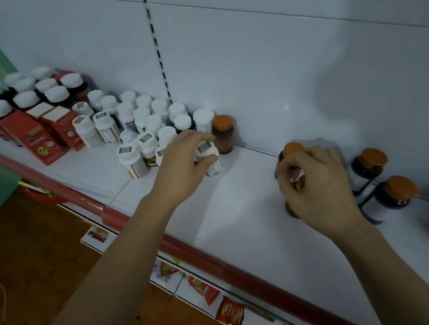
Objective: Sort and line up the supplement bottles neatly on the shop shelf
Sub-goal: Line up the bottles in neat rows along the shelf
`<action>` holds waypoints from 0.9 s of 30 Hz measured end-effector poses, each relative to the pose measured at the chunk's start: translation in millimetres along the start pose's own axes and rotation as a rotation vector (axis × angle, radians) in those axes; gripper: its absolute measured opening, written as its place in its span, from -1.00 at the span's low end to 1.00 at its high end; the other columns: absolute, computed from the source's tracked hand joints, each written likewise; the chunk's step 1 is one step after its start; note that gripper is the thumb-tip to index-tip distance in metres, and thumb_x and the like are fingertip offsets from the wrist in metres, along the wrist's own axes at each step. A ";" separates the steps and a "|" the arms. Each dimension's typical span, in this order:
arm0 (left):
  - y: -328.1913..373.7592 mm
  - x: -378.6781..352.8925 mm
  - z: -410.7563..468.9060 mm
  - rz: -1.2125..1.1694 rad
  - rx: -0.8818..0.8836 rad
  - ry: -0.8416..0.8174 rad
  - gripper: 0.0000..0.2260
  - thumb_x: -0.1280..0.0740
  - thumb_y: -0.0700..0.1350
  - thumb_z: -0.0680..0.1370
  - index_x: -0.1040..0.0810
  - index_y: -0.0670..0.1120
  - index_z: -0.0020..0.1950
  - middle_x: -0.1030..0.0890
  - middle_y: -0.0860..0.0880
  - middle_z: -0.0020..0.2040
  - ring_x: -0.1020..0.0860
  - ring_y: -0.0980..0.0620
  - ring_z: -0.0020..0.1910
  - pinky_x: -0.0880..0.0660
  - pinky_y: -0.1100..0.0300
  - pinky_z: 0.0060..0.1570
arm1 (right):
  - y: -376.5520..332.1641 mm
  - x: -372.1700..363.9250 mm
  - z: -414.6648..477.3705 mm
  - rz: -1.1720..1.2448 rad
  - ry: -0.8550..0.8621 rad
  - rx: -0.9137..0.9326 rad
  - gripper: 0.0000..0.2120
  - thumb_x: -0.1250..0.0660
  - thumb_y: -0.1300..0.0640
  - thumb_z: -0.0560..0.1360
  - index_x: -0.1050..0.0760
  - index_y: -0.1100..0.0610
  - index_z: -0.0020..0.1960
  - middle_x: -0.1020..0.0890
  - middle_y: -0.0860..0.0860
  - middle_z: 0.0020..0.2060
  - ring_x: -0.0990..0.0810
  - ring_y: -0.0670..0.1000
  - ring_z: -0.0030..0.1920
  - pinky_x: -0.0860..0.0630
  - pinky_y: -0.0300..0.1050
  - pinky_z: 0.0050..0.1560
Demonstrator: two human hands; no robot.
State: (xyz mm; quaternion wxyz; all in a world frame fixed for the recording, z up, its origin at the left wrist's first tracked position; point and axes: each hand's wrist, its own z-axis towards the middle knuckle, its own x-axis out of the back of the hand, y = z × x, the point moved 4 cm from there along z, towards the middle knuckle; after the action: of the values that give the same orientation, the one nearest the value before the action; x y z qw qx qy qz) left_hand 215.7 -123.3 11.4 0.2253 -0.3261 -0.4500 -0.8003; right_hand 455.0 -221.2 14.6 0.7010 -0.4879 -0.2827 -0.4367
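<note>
With my left grip (187,164) curled round a white bottle (210,164) beside the white cluster (144,117) and my right grip (315,188) curled round an orange-capped bottle (293,149) mid-shelf (244,214), I'd seat each upright against its own kind.

I am reaching both bare arms forward. My left forearm (98,270) is running up and rightward, the wrist nearly straight, and my left hand (182,164) is wrapping round a white bottle (211,162), thumb crossing its front and fingers curling over its far side. My right forearm (389,264) is angling up and leftward. My right hand (319,190), back facing up, is sitting well apart from the left, its fingers (287,170) bending down and gripping an orange-capped bottle (292,148).
</note>
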 end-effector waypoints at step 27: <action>-126.4 126.5 16.1 0.241 0.097 0.147 -0.76 -0.29 -0.35 0.57 -0.64 -0.11 0.13 -0.68 0.04 0.00 -0.62 0.07 -0.01 -0.55 0.17 0.08 | -40.6 -64.3 97.8 -0.005 -0.021 -0.116 -0.59 -0.53 0.16 0.42 -0.53 0.09 0.23 -0.54 0.13 0.16 -0.48 0.20 0.19 -0.47 0.08 0.17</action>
State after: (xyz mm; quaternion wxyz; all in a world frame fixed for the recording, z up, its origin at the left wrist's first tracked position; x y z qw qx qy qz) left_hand 51.4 -55.5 36.7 0.3674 -0.3070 -0.4278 -0.7666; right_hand 392.3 -114.2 15.1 0.6674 -0.5313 -0.2656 -0.4491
